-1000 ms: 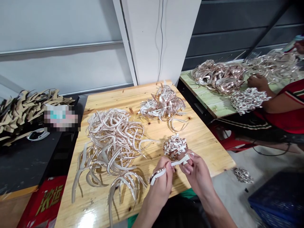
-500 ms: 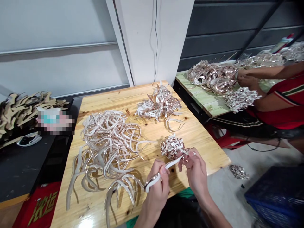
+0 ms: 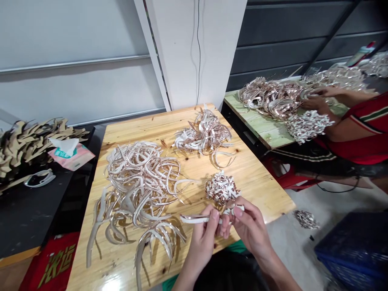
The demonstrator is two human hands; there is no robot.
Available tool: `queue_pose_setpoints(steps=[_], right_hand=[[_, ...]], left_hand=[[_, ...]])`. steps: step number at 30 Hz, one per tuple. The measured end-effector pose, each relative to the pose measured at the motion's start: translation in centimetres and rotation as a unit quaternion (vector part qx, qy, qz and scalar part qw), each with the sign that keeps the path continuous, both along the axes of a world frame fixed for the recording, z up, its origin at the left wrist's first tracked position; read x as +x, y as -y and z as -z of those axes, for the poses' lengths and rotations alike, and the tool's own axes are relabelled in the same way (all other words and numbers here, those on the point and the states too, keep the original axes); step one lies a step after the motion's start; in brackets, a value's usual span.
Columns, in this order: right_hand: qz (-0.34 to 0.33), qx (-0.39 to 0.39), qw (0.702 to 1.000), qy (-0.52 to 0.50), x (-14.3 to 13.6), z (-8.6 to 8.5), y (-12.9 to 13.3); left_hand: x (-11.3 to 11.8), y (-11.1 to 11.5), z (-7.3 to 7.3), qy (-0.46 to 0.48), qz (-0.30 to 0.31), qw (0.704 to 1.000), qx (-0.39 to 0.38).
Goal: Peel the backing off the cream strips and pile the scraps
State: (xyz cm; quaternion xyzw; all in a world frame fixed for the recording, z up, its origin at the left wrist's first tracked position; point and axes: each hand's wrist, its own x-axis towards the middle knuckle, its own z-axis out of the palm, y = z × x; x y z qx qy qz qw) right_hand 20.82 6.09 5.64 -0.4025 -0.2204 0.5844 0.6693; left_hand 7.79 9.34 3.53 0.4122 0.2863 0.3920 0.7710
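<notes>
My left grip (image 3: pixel 203 233) pinches a strip (image 3: pixel 193 220), my right grip (image 3: pixel 251 221) clasps white bits (image 3: pixel 238 208), over the counter's (image 3: pixel 260 178) near edge! Just beyond, a crumpled heap (image 3: pixel 220 188), done, I'd judge; along the left edge, plenty of long strips (image 3: pixel 135 154) to go.

Pale wall panels (image 3: pixel 75 32) to the left, white pillar (image 3: pixel 178 56) with dangling black cable (image 3: pixel 199 50), dark slatted wall (image 3: pixel 281 31) to the right; glossy wooden surface (image 3: pixel 257 178) catching bright light; pale floor (image 3: pixel 281 232).
</notes>
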Motion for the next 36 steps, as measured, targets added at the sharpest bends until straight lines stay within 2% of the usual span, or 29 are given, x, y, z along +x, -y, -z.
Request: queue_pose_setpoints(steps=[2, 5, 8, 10, 11, 13, 14, 15, 16, 18, 20, 21, 23, 25, 28, 29, 31, 33, 34, 35, 36], right_hand=[[0.027, -0.009, 1.0, -0.005, -0.2, -0.1, -0.2], [0.067, -0.066, 0.993, -0.069, -1.1, -0.1, -0.4], [0.077, -0.121, 0.979, -0.145, -2.3, 0.4, 0.1], [0.009, -0.108, 0.986, -0.127, -2.9, 0.6, 0.9], [-0.039, -0.085, 0.992, -0.089, -3.1, 0.7, 1.3], [-0.134, -0.021, 0.989, 0.054, -3.5, 0.8, 2.0], [-0.178, 0.017, 0.973, 0.149, -3.8, 0.8, 2.1], [-0.222, 0.055, 0.941, 0.248, -4.2, 0.9, 2.1], [-0.264, 0.091, 0.897, 0.344, -4.8, 1.1, 2.0], [-0.343, 0.158, 0.787, 0.487, -6.3, 2.1, 1.6], [-0.36, 0.213, 0.692, 0.588, -8.2, 3.7, 1.1], [-0.353, 0.234, 0.663, 0.617, -9.1, 4.5, 0.9], [-0.345, 0.264, 0.638, 0.636, -10.7, 5.9, 0.5], [-0.335, 0.264, 0.642, 0.637, -11.9, 6.4, 0.1], [-0.316, 0.241, 0.666, 0.631, -12.1, 5.3, -0.2], [-0.307, 0.23, 0.685, 0.619, -11.7, 4.6, -0.2], [-0.27, 0.197, 0.745, 0.577, -9.9, 3.0, 0.1], [-0.197, 0.15, 0.812, 0.529, -6.9, 1.8, 0.4], [-0.13, 0.129, 0.834, 0.521, -5.2, 1.6, 0.6], [-0.066, 0.097, 0.836, 0.535, -3.4, 1.5, 0.6], [-0.019, 0.059, 0.82, 0.569, -1.7, 1.7, 0.5]], left_hand=[[-0.1, -0.1, -0.4, -0.064, -0.034, 0.993, 0.094], [-0.1, -0.4, -0.6, -0.125, -0.123, 0.953, 0.246], [-0.7, -1.2, -0.6, -0.118, -0.251, 0.918, 0.285], [-2.1, -2.2, -1.1, -0.124, -0.317, 0.896, 0.285], [-3.1, -2.8, -1.6, -0.134, -0.327, 0.89, 0.29], [-5.4, -4.0, -3.1, -0.19, -0.28, 0.889, 0.307], [-6.6, -4.7, -4.0, -0.23, -0.238, 0.892, 0.307], [-7.8, -5.4, -4.9, -0.283, -0.188, 0.884, 0.322], [-8.8, -6.1, -5.9, -0.328, -0.129, 0.873, 0.336], [-10.1, -7.8, -7.8, -0.378, -0.037, 0.861, 0.339], [-10.6, -9.6, -9.2, -0.382, 0.003, 0.853, 0.355], [-10.6, -10.5, -9.6, -0.39, 0.029, 0.848, 0.358], [-10.4, -12.4, -9.9, -0.413, 0.086, 0.831, 0.363], [-10.1, -14.2, -9.7, -0.448, 0.143, 0.813, 0.345], [-10.1, -16.5, -9.2, -0.515, 0.177, 0.791, 0.278], [-10.3, -17.1, -9.2, -0.531, 0.186, 0.782, 0.268], [-10.9, -18.2, -9.4, -0.554, 0.213, 0.762, 0.259], [-11.6, -19.2, -9.8, -0.571, 0.238, 0.745, 0.25], [-12.0, -19.8, -9.9, -0.58, 0.249, 0.737, 0.244], [-12.4, -20.4, -10.0, -0.585, 0.258, 0.732, 0.236], [-12.7, -21.0, -9.9, -0.586, 0.264, 0.732, 0.227]])
